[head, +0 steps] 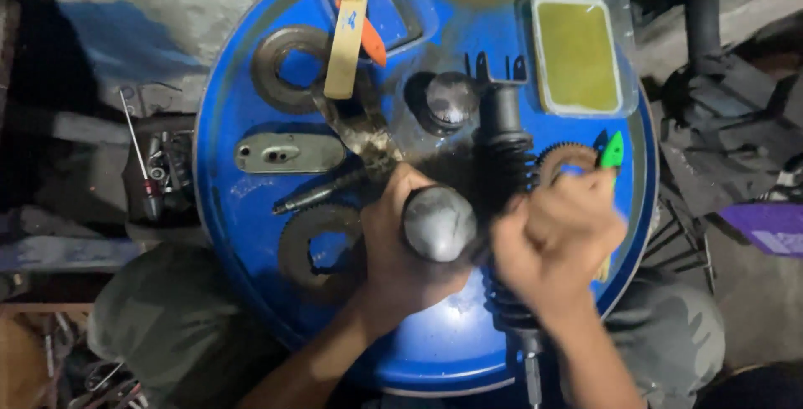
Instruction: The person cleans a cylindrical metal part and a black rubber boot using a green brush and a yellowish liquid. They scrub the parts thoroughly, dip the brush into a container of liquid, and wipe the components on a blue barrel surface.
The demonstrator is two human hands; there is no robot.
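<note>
Head view, lower centre: we log our left hand (pixel 393 246) clenched around a rounded grey metal cylinder (pixel 439 222) over the blue drum top (pixel 251 200). Our right hand (pixel 556 237), blurred, grips a green-handled tool (pixel 612 151), mostly hidden, beside the black coil-spring shock absorber (pixel 504 145).

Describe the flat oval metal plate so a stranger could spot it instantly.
Start at the round blue drum top that serves as the workbench. On its left side, between two ring-shaped gears, lies the plate, far from the yellow tray at upper right. It is the only flat, elongated grey piece with rounded ends and small holes; its neighbours are round and toothed.
</note>
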